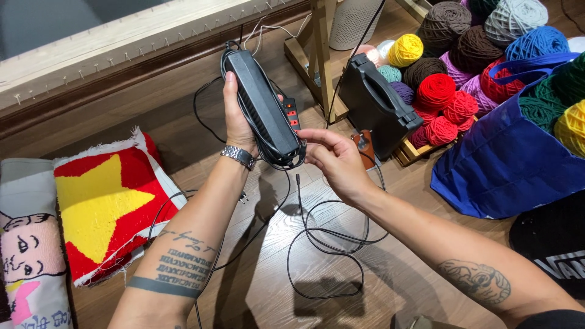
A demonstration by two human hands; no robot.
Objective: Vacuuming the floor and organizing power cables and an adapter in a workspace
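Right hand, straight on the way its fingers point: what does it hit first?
The right hand points left at the black power adapter held by the left hand; its fingertips look nearly at the wrapped cord already.

Bright, even indoor light from above and behind casts sharp dark shadows of both arms onto the near wooden floor (274, 244); focus crisp throughout, slight wide-angle stretch at edges.
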